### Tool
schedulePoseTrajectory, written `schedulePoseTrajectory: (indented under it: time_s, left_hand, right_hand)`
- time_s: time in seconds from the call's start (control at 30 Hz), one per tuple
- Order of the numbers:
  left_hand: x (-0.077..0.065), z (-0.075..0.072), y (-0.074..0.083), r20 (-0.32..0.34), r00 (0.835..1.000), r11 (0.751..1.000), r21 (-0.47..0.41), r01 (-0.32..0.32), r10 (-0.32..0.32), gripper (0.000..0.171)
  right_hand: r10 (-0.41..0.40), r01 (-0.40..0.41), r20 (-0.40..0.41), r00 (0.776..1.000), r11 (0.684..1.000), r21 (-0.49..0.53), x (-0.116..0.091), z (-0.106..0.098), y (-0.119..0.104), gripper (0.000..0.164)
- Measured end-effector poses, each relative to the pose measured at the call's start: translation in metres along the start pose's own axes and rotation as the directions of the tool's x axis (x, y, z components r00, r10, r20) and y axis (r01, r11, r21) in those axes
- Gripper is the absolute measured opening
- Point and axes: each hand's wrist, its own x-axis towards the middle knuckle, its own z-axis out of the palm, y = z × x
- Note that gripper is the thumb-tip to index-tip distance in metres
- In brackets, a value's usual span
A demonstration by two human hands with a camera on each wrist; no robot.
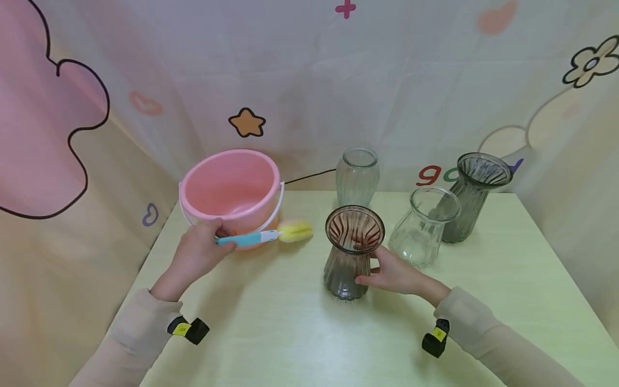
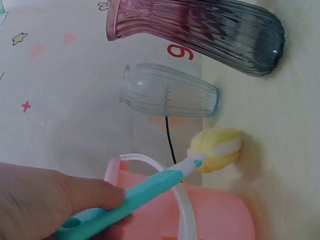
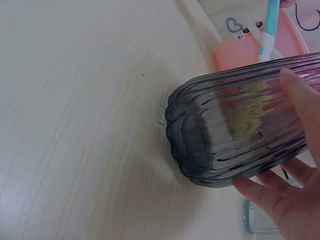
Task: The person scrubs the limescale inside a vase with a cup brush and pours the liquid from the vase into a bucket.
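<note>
My left hand [image 1: 203, 248] grips the turquoise handle of a bottle brush [image 1: 246, 238], whose yellow sponge head [image 2: 216, 150] points right, toward the vases. Behind that hand stands a pink bucket [image 1: 227, 185] with a white handle. On the right, my right hand [image 1: 394, 271] holds a ribbed glass vase [image 1: 349, 263], tinted reddish at its flared rim and grey toward the base. Thumb and fingers lie on either side of its body in the right wrist view, where the yellow sponge shows through the glass. The vase stands nearly upright, its base at the table.
A clear glass vase [image 1: 358, 180] stands at the table's back edge. Right of it are a wide clear vase [image 1: 419, 236] and a tall grey flared vase [image 1: 471, 199], overlapping in the head view. A patterned curtain [image 1: 300, 80] hangs behind the pale table [image 1: 290, 333].
</note>
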Motion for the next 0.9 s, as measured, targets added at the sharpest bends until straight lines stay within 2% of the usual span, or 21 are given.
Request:
schedulePoseTrajectory:
  time_s: [0.1, 0.2, 0.27, 0.37, 0.43, 0.53, 0.63, 0.7, 0.9]
  left_hand:
    - [0.005, -0.002, 0.006, -0.104, 0.995, 0.999, -0.047, 0.010, -0.015, 0.011]
    - [0.010, -0.003, 0.011, -0.207, 0.978, 0.991, -0.135, 0.003, -0.031, 0.015]
    - [0.015, -0.004, 0.016, -0.251, 0.967, 0.976, -0.217, -0.009, -0.047, 0.018]
    - [0.022, -0.003, 0.022, -0.268, 0.961, 0.941, -0.337, -0.031, -0.064, 0.023]
    - [0.026, -0.001, 0.026, -0.241, 0.969, 0.900, -0.432, -0.060, -0.051, 0.026]
    - [0.031, 0.003, 0.032, -0.155, 0.988, 0.807, -0.584, -0.092, 0.001, 0.025]
    - [0.034, 0.006, 0.037, -0.053, 0.997, 0.723, -0.687, -0.071, 0.048, 0.026]
    - [0.035, 0.006, 0.041, 0.008, 0.999, 0.687, -0.726, -0.031, 0.053, 0.028]
    - [0.041, -0.006, 0.054, 0.149, 0.988, 0.609, -0.788, 0.094, 0.040, 0.048]
  right_hand:
    - [0.003, -0.003, 0.003, 1.000, 1.000, 0.007, 0.000, 0.000, 0.000, 0.077]
    - [0.004, -0.004, 0.005, 1.000, 1.000, 0.008, 0.000, 0.000, 0.001, 0.076]
    - [0.001, -0.001, 0.005, 1.000, 1.000, 0.008, 0.000, 0.000, 0.002, 0.077]
    - [-0.007, 0.007, 0.001, 1.000, 1.000, 0.004, 0.000, 0.000, 0.002, 0.078]
    - [-0.010, 0.010, -0.002, 1.000, 1.000, 0.004, 0.000, 0.000, 0.003, 0.078]
    - [-0.010, 0.010, -0.005, 1.000, 1.000, 0.005, 0.000, 0.001, 0.003, 0.078]
    - [-0.004, 0.004, -0.005, 1.000, 1.000, 0.003, 0.000, 0.001, 0.003, 0.077]
    - [-0.001, 0.001, -0.004, 1.000, 1.000, 0.003, 0.000, 0.001, 0.004, 0.078]
    - [-0.009, 0.009, -0.006, 1.000, 1.000, 0.005, 0.000, 0.000, 0.005, 0.077]
